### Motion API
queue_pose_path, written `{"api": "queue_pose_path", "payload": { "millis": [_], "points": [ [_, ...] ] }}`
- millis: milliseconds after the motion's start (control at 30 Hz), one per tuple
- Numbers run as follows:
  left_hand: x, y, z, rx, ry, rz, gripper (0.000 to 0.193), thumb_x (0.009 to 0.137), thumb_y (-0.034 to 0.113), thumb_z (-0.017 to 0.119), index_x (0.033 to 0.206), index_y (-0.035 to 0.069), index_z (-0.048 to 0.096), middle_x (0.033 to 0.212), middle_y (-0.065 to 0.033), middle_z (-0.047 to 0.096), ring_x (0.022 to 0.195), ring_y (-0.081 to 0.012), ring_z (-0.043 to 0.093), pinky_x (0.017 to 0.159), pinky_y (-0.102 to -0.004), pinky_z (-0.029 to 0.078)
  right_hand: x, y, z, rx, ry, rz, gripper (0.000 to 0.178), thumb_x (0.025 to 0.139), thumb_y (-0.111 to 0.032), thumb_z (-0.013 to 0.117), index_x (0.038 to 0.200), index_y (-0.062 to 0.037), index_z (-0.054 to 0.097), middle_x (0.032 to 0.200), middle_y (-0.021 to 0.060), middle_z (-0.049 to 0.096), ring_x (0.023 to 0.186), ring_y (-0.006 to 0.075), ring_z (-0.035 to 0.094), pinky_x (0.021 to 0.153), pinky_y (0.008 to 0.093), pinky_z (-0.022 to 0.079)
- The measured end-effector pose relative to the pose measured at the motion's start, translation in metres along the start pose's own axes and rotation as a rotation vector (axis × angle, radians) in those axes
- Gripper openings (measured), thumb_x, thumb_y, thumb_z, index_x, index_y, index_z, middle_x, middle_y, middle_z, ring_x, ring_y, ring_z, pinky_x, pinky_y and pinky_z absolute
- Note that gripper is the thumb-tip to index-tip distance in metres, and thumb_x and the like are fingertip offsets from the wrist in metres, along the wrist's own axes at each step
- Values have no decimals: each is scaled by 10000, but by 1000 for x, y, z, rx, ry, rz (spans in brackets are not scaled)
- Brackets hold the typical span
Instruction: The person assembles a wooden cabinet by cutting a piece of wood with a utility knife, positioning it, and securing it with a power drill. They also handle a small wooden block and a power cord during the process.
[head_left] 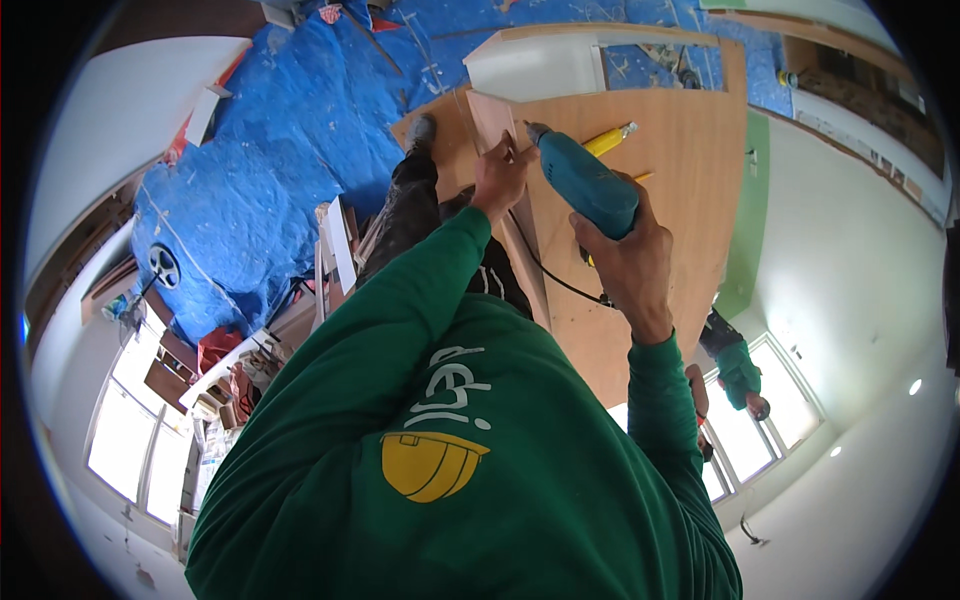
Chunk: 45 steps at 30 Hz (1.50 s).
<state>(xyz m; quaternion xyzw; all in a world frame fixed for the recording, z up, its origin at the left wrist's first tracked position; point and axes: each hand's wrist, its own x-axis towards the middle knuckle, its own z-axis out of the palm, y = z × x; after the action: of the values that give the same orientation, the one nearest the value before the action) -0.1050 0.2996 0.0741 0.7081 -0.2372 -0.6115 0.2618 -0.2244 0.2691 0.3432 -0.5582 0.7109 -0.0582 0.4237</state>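
My right hand [640, 265] is wrapped round the rear of a teal power drill [587, 180], whose black chuck points away and to the left over the wood. A black cord runs below it along the board. My left hand [503, 178] is at the edge of an upright wooden panel [494, 118], just left of the drill's tip. Its thumb and fingers are pinched together; what they hold, if anything, is too small to tell. The drill tip appears close to these fingertips. Under the drill lies a large light-brown wooden board [680, 240].
A yellow tool [608, 140] and a thin orange stick [640, 177] lie on the board beside the drill. Blue plastic sheeting [300, 110] covers the floor, with scraps and wood pieces at left. Another person in green [738, 370] is by the right-hand windows.
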Motion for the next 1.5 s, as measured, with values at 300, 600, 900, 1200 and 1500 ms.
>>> {"api": "queue_pose_path", "payload": {
  "millis": [300,600,900,1200,1500],
  "points": [
    [16,-35,14,-136,27,80,820,923,414,769,1547,-33,481,1289,-254,716,1228,-289,698,1012,-365,518,9,-6,1,-33,-5,17,628,830,-255,825,1365,-15,600,989,226,773,879,374,784,777,430,619],
    [13,-38,15,-202,14,107,834,926,360,765,1551,-87,442,1392,-272,667,1331,-281,640,1085,-331,483,9,-11,-5,-26,-28,26,631,829,-276,823,1357,-12,600,971,227,772,860,388,781,778,438,616],
    [12,-35,11,-153,5,98,840,921,363,755,1558,-83,436,1387,-277,668,1321,-290,647,1074,-343,490,9,-10,-5,-49,-35,45,602,832,-263,820,1342,-26,605,958,240,763,868,412,773,770,453,610],
    [-5,-6,3,-103,-5,-4,834,933,376,741,1584,-37,423,1390,-254,672,1320,-305,649,1071,-352,490,15,-30,-5,-163,-54,-10,587,843,-212,818,1357,-30,599,965,243,760,893,404,776,787,441,611],
    [-12,1,2,-124,47,101,766,946,300,733,1588,5,438,1313,-226,714,1178,-261,715,981,-347,540,25,-38,-2,-165,-138,24,652,837,-146,822,1425,-47,558,1088,243,756,976,378,775,856,438,620]
  ]
}}
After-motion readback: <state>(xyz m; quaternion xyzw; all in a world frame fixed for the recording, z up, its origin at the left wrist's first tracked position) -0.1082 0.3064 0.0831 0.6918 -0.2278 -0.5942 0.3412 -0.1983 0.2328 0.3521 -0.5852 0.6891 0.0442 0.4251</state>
